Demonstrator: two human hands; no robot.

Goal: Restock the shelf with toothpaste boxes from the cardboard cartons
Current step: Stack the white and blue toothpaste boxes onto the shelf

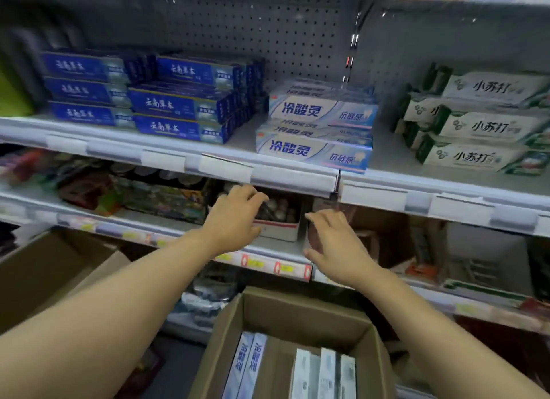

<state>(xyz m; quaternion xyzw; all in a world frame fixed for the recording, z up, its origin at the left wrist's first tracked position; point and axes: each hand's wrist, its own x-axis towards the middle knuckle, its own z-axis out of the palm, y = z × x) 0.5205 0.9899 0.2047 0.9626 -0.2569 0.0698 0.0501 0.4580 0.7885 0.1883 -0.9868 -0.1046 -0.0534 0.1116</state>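
Right now my left hand (235,217) and right hand (333,244) hover empty, fingers loosely spread; at 6 o'clock, the open brown cardboard carton (300,315) of pale toothpaste boxes (324,372) is cut off.

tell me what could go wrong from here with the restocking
1. The light blue toothpaste stack juts slightly past the shelf edge; a bump from below might tip its front box off.
2. Both the left hand and right hand are empty and below that shelf, near a small box of items that could get knocked.
3. The boxes in the open carton stand on end and may topple as more are pulled out.
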